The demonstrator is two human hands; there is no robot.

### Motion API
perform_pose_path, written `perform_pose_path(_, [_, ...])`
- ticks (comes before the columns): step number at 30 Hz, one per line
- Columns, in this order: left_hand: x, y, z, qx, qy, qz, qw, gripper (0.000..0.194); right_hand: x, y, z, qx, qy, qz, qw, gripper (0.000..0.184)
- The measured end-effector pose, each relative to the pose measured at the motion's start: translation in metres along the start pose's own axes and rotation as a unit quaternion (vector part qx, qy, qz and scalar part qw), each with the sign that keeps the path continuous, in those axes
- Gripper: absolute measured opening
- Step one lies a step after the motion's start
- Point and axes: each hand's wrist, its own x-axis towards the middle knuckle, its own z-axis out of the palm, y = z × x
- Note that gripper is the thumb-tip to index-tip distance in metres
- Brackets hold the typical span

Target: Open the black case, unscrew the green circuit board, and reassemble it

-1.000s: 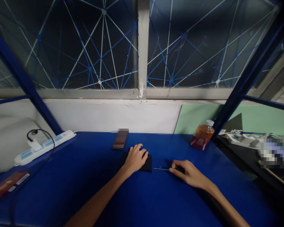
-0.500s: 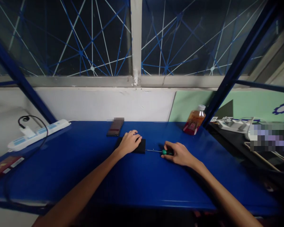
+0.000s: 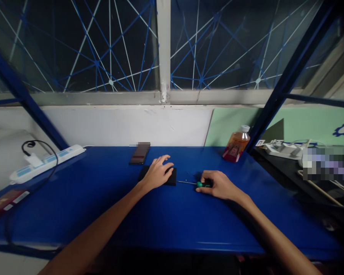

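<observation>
A flat black rectangular object point(image 3: 172, 178) lies on the blue table. My left hand point(image 3: 158, 172) is over it, its fingers apart and partly raised; whether the palm presses on it I cannot tell. In my right hand point(image 3: 218, 184) is a screwdriver point(image 3: 199, 184) with a green and black handle, lying almost level. Its thin metal shaft points left, and the tip is at the right side of the black object. Several tiny specks, perhaps screws point(image 3: 186, 180), lie just behind the shaft.
A smartphone point(image 3: 139, 153) lies behind my left hand. At the back right stands a bottle of amber drink point(image 3: 236, 145). To the left are a white power strip point(image 3: 48, 162) with a black cable and a red packet point(image 3: 7, 204). Blue posts point(image 3: 275, 103) flank the table point(image 3: 172, 221).
The fingers of my left hand have lifted and spread over the black object. My right hand has shifted slightly right along the screwdriver handle, and the screwdriver has barely moved.
</observation>
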Motion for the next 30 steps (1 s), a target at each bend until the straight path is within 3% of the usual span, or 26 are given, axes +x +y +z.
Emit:
perform_pose_path(5, [-0.001, -0.001, 0.002, 0.033, -0.059, -0.023, 0.997, 0.036, -0.002, -0.002, 0.006, -0.001, -0.011, 0.008, 1.000, 0.024])
perform_pose_path(9, [-0.002, -0.002, 0.003, 0.030, -0.083, -0.024, 0.996, 0.038, -0.002, -0.006, 0.004, 0.004, -0.026, 0.009, 1.000, 0.031])
perform_pose_path(17, [-0.003, 0.009, -0.005, 0.010, -0.004, 0.024, 1.000, 0.034, 0.000, 0.001, -0.002, 0.017, -0.012, 0.021, 1.000, 0.034])
perform_pose_path(26, [-0.004, 0.006, -0.002, -0.006, -0.113, 0.009, 0.994, 0.043, 0.000, -0.004, 0.002, 0.038, -0.015, 0.019, 0.999, 0.030])
perform_pose_path(30, [-0.004, 0.005, 0.000, -0.007, -0.123, 0.011, 0.992, 0.045, 0.000, -0.007, -0.001, 0.036, -0.012, 0.017, 0.999, 0.033])
